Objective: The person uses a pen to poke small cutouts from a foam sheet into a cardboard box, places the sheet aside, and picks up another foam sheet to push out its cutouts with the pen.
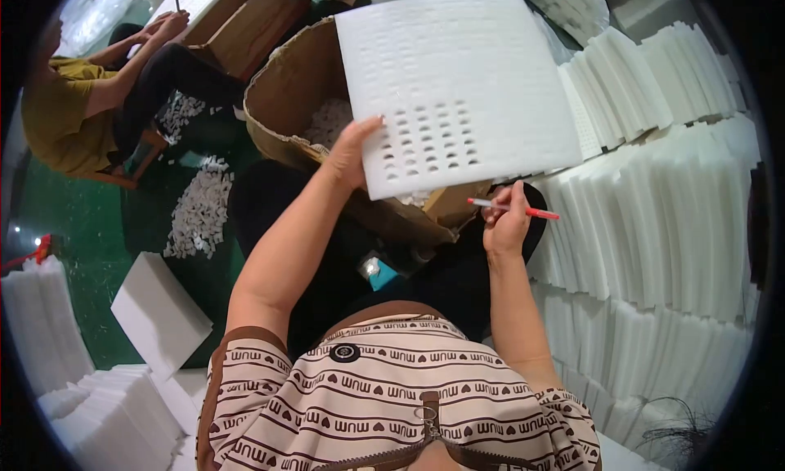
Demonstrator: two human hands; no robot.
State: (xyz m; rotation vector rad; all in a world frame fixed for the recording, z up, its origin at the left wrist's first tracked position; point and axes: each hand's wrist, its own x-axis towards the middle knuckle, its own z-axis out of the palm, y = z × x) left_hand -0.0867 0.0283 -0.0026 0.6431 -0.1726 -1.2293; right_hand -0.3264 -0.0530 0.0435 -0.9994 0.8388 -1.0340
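Note:
A white foam sheet tilts over an open cardboard box. Rows of small holes show in its lower left part; fainter marks cover the rest. My left hand grips the sheet's left edge, thumb on top and the other fingers hidden beneath. Just below the sheet's lower right corner, my right hand holds a red and white pen between closed fingers, apart from the sheet. Small white pieces lie inside the box.
Tall stacks of white foam sheets stand at the right, with more stacks at the lower left. White bits are heaped on the green floor. At the upper left, a seated person holds a dark tool over another sheet.

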